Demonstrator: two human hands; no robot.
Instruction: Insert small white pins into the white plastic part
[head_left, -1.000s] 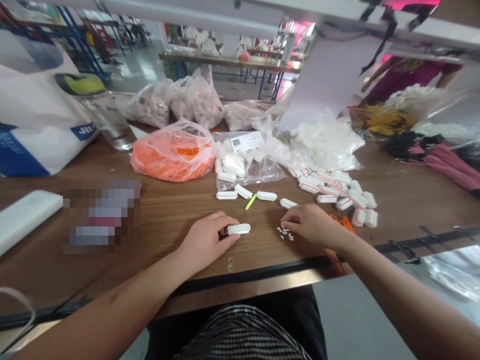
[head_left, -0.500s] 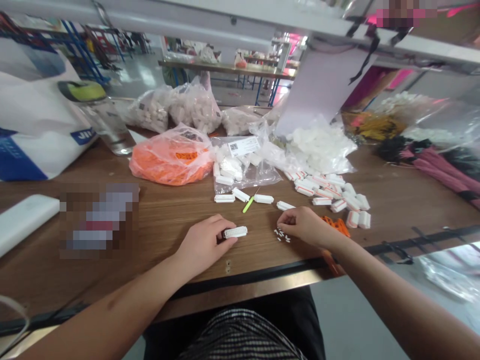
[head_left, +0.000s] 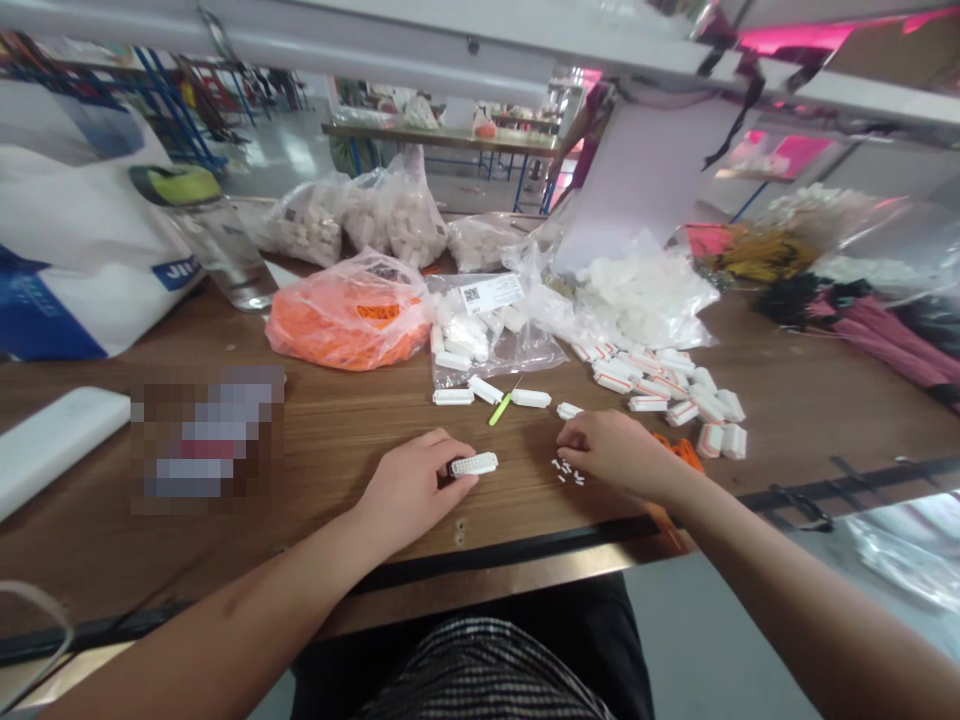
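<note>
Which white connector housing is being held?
The one in the left hand: the white connector housing, its rows of holes facing up, gripped at one end. The other housings lie loose on the table.

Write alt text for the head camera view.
A person's left hand holds a white multi-pin connector housing on a wooden table, while the right hand reaches over tiny white pieces. Loose white connector housings and an orange-filled plastic bag lie beyond.
</note>
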